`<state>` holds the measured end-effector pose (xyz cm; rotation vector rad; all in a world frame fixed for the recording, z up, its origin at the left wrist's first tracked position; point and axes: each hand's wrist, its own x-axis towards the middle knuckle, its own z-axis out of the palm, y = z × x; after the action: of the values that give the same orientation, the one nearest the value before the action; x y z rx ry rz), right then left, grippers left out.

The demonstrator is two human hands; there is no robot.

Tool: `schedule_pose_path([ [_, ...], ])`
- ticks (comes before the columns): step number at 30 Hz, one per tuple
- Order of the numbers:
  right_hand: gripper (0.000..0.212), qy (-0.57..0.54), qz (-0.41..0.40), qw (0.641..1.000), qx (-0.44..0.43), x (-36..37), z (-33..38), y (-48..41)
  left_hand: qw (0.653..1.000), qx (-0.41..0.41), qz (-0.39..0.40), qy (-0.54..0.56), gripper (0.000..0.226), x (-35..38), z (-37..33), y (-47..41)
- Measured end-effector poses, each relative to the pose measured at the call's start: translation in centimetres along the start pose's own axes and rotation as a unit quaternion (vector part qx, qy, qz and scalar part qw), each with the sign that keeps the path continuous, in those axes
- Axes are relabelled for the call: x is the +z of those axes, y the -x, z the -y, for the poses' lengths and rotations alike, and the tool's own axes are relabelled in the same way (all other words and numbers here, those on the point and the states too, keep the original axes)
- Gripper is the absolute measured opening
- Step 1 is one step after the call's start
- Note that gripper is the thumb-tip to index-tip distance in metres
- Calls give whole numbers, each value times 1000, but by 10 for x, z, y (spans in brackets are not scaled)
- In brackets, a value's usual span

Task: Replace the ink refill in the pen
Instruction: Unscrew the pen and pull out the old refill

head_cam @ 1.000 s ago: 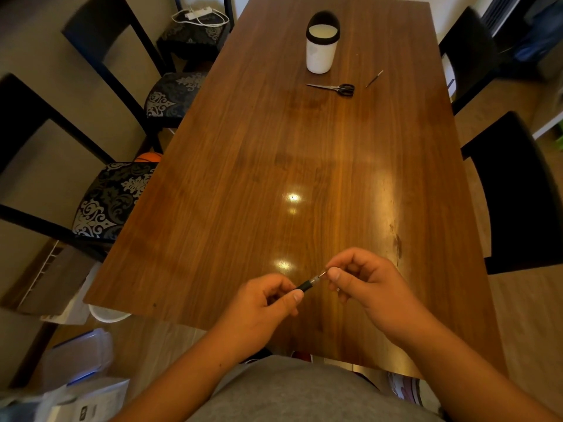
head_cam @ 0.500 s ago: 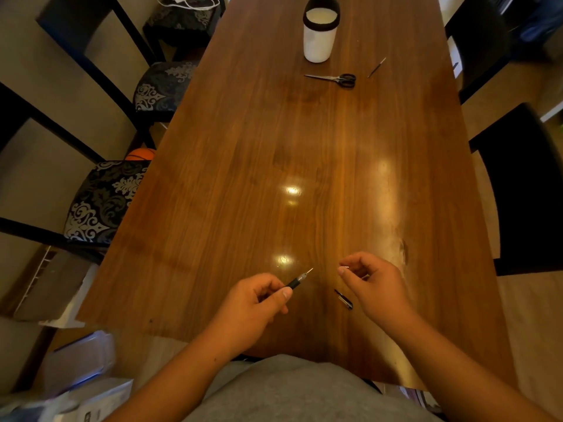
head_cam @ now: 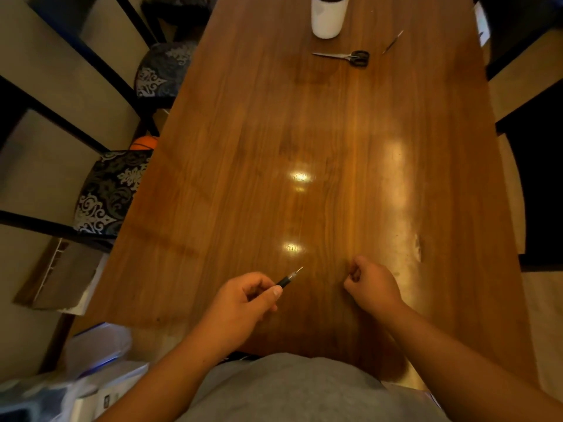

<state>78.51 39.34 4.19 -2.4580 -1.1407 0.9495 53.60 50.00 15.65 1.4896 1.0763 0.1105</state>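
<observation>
My left hand (head_cam: 240, 303) is closed around a black pen (head_cam: 285, 281) just above the near part of the wooden table (head_cam: 304, 132). The pen's front end sticks out past my thumb, with a thin metal refill tip pointing up and right. To the right of it, my right hand (head_cam: 373, 284) rests on the table with its fingers curled shut. Nothing shows between those fingers, and the spot beneath them is hidden. A thin stick-like refill (head_cam: 393, 41) lies at the far end of the table.
Black-handled scissors (head_cam: 345, 56) lie far up the table, next to a white cup (head_cam: 327, 21). Patterned-seat chairs (head_cam: 106, 196) stand along the left edge, and dark chairs (head_cam: 536, 184) along the right. Boxes and plastic bins (head_cam: 91, 354) sit on the floor at lower left.
My right hand left the pen's tip, moved right and dropped to the table with fingers curled. It now covers a small dark piece that lay there. The left hand still holds the pen.
</observation>
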Motion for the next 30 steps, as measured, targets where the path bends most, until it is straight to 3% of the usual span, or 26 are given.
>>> schedule_pose_path([
  [7, 9, 0, 4, 1000, 13, 5, -1, -8, 1000, 2, 2, -7, 16, 1, 0, 3],
  [15, 29, -5, 5, 1000, 16, -8, -7, 7, 1000, -4, 17, -1, 15, 8, -4, 6],
  [18, 21, -18, -10, 999, 41, -16, -5, 31, 1000, -4, 22, -5, 16, 11, -2, 6],
  [21, 7, -139, 28, 988, 59, -19, 5, 62, 999, -11, 28, -11, 17, 18, 0, 6],
  [25, 7, -368, 123, 921, 45, -23, 38, 102, 998, -17, 52, -18, 16, 30, 1, 9],
  [30, 12, -477, 125, 869, 28, -23, 60, 121, 997, -9, 71, -35, 13, 46, -1, 15],
])
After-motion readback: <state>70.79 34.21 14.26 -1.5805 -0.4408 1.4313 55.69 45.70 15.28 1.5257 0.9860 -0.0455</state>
